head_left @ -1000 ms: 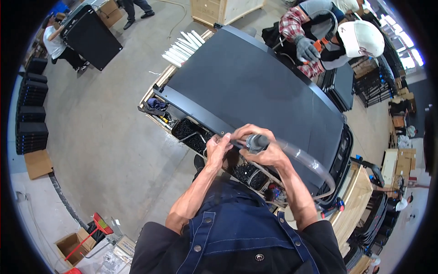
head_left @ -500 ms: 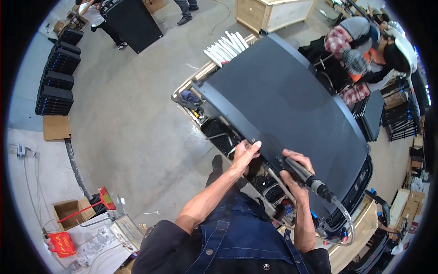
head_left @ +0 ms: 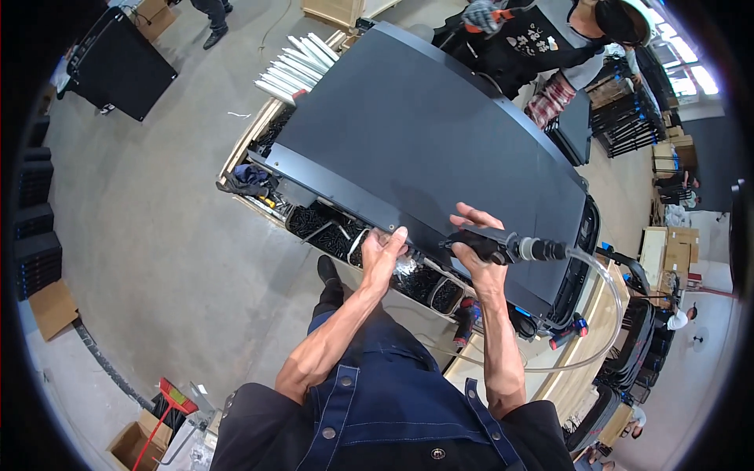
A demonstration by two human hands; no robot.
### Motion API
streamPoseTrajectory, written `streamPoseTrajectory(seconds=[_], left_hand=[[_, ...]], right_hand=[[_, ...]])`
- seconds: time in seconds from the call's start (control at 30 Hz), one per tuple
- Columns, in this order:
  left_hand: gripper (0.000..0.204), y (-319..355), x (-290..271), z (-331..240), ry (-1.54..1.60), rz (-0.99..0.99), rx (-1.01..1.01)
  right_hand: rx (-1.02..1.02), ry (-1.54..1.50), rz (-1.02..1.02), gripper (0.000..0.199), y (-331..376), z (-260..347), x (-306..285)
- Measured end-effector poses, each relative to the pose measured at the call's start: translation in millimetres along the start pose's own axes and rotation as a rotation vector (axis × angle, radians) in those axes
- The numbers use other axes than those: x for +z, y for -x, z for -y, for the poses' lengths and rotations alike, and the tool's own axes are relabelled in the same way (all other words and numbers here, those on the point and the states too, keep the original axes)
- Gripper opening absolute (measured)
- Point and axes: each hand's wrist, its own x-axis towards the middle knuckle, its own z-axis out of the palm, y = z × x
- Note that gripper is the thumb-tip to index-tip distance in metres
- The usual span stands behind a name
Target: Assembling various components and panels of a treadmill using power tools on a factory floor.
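A large dark-grey treadmill-like deck (head_left: 424, 133) lies in front of me, a smooth rail (head_left: 338, 192) along its near edge. My left hand (head_left: 382, 255) grips that rail, thumb on top beside a small screw hole, fingers hidden below. My right hand (head_left: 485, 255) is closed around a black air tool (head_left: 491, 242) above the rail, some fingers stretched along its far side. A clear hose (head_left: 605, 275) runs from the tool's back end and curves down. Under the edge are bins of black screws (head_left: 318, 224) with a bent hex key (head_left: 318, 233) on them.
Two cordless drills (head_left: 467, 318) (head_left: 569, 331) lie near the deck's right end. White strips (head_left: 294, 71) are stacked at its far left. Across the deck, a co-worker's gloved hand (head_left: 481, 16) holds an orange tool. A red broom (head_left: 177, 396) stands at lower left.
My view has swung to the right, so the deck appears further left. The air tool has turned from slanting to nearly level in my right hand. My left hand stays on the rail.
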Motion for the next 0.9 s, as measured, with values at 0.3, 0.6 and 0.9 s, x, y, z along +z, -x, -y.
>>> streamPoseTrajectory(seconds=[0.3, 0.6, 0.9], left_hand=[[0.024, -40, -131, 32, -0.945, -0.160, 0.269], [0.023, -160, -207, 41, -1.692, 0.275, 0.664], [0.027, -66, -209, 27, -0.839, 0.189, -0.111]], right_hand=[[0.345, 0.170, -0.264, 0.025, 97, -65, 18], [0.359, 0.797, 0.299, 0.027, 57, -267, 106], [0.224, 1.142, 0.524, 0.030, 59, -298, 125]])
